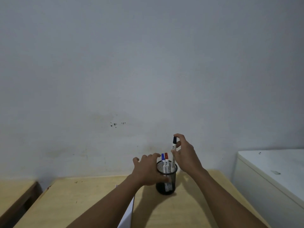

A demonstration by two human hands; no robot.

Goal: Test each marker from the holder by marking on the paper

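Observation:
A black mesh holder (166,186) stands on the wooden table (82,203). Inside it are a blue-capped marker (163,162) and a red-capped marker (166,160), both upright. My left hand (146,171) wraps around the holder's left side. My right hand (185,153) pinches a black-capped white marker (174,150) near its cap, with the marker's lower end still inside the holder's rim. White paper (127,213) lies on the table, mostly hidden under my left forearm.
A plain grey wall (148,63) rises right behind the table. A white cabinet (271,175) stands to the right, and another wooden surface (14,193) sits lower on the left.

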